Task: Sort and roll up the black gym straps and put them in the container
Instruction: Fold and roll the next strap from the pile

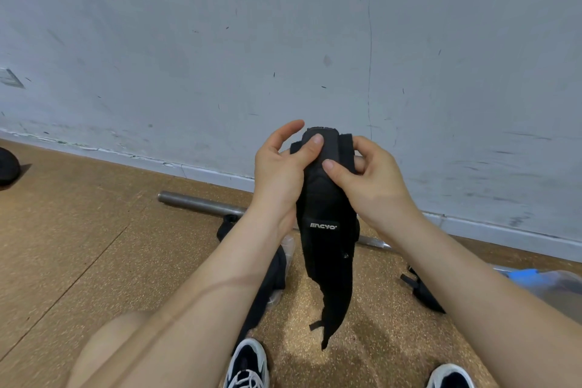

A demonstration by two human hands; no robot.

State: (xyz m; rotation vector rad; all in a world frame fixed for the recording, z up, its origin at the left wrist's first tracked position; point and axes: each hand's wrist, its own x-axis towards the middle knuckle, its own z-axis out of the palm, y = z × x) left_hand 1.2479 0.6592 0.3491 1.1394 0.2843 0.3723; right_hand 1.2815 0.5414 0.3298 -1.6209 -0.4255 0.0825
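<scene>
A black padded gym strap (326, 242) with a white logo hangs in front of me, its tail dangling toward the floor. My left hand (280, 170) holds its top from the left, thumb pressed on the padded end, forefinger raised. My right hand (368, 176) pinches the same top end from the right, thumb on the pad. More black straps (267, 280) lie on the floor under my left forearm, and another black strap (422, 291) lies to the right. A clear plastic container (548, 283) with a blue part sits at the right edge, partly hidden by my right arm.
A steel bar (201, 205) lies on the cork-coloured floor along the foot of the scuffed grey wall (283, 41). My two sneakers (248, 365) show at the bottom. A dark round object (8, 167) sits at the far left edge.
</scene>
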